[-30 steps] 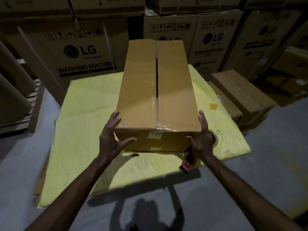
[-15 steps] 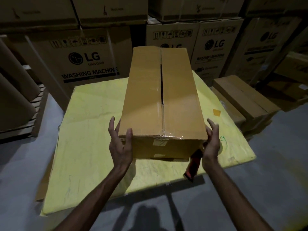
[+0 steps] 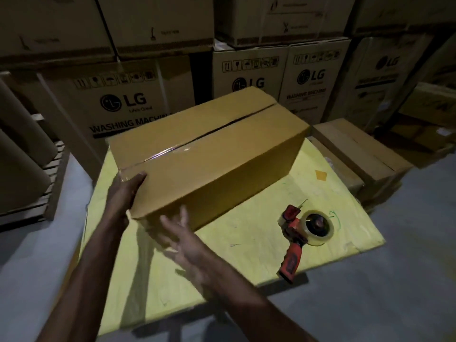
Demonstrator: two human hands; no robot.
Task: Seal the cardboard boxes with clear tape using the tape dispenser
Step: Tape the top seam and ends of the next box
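Since clear tape (image 3: 158, 156) covers only the near stretch of the top seam (image 3: 234, 122), I judge this box (image 3: 222, 169) partly sealed. The glossy strip starts at the near-left end, appears to wrap over that edge, and stops roughly a third of the way along. The rest of the seam shows as a dark open gap out to the far end: not yet taped. Far end face is hidden, can't tell its state.

Box lies flat on the yellow table (image 3: 246, 240), turned diagonally, long side face toward the camera, near end at left.

Tape dispenser (image 3: 304, 228) is in neither hand. It lies on the table, right of the box and apart from it, red handle pointing at the near table edge, clear roll loaded.

Left hand (image 3: 125, 193): palm flat against the near end face, fingers extended up to the taped top edge. Pressing or steadying, not wrapped round anything.

Right hand (image 3: 182, 240): motion-blurred, fingers (image 3: 183, 215) spread wide, holding nothing, just by the lower near corner of the long side. Contact with the cardboard: can't tell through the blur.

Left to do, my read: pick up the dispenser, run tape over the open stretch and down the far end. Smaller boxes (image 3: 357, 154) sit beside the table at right; taped or not is unreadable. LG cartons (image 3: 128, 102) are stacked behind.
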